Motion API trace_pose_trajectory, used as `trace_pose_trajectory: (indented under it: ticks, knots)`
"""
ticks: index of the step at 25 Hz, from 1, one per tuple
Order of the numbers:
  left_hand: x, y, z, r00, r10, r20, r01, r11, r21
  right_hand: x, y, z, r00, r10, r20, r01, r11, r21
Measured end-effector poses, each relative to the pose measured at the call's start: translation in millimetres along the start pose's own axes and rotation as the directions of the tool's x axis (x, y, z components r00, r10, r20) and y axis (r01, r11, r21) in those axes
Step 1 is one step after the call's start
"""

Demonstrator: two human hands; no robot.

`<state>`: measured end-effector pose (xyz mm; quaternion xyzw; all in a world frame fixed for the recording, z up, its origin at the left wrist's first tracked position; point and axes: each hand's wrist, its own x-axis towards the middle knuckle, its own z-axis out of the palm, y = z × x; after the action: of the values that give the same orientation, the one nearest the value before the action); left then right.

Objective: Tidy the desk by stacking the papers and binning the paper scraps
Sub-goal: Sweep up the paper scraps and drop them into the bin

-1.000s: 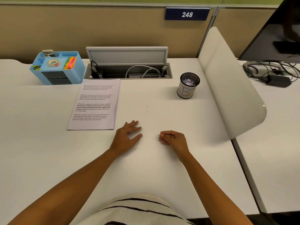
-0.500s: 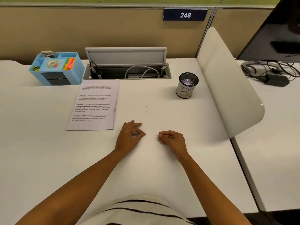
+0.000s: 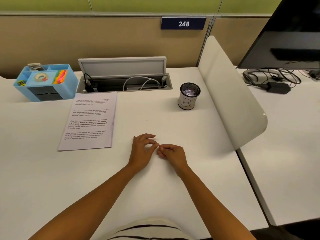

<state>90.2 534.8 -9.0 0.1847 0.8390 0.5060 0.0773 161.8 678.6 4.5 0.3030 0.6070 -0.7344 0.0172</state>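
Both hands low on the white desk (image 3: 173,196), near centre. Left hand (image 3: 142,151) with thumb and forefinger curled into a ring, tips meeting; anything pinched there too small to tell. Right hand (image 3: 173,154) curled in a loose fist, knuckles just beside the left fingertips; contents not visible. Stacked papers (image 3: 89,121) at 10 o'clock from the hands, squared, printed side up. Mesh bin (image 3: 189,96) at 1 o'clock, white paper scraps (image 3: 190,92) inside. Blue organiser (image 3: 46,82) farther off at 10 o'clock.
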Motion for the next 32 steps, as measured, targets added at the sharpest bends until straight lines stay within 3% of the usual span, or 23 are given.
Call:
trace_pose_trajectory:
  ticks: [4, 7, 12, 18, 26, 32]
  knots:
    - [15, 23, 12, 0.995, 0.051, 0.090, -0.043, 0.995, -0.088, 12, -15, -7, 0.999, 0.030, 0.012, -0.031, 0.997, 0.073]
    - [37, 27, 9, 0.998, 0.021, 0.051, -0.015, 0.994, -0.112, 26, -37, -25, 0.997, 0.007, -0.077, 0.000, 0.995, 0.098]
    - [74, 5, -5, 0.999, -0.031, 0.015, 0.029, 0.986, 0.164, 62, -93, -65, 0.978, -0.076, -0.195, 0.103, 0.986, 0.134]
    - [79, -21, 3, 0.999, 0.036, 0.027, -0.045, 0.849, 0.526, 111, -157, -81, 0.929, -0.234, -0.286, 0.212, 0.972, -0.105]
    - [79, -26, 6, 0.999, 0.037, 0.018, -0.041, 0.826, 0.562, 146, -203, -82, 0.881, -0.391, -0.265, 0.236, 0.850, -0.471]
    - [79, -25, 6, 0.999, 0.038, 0.010, -0.037, 0.825, 0.564, 151, -211, -78, 0.805, -0.551, -0.221, 0.230, 0.632, -0.740]
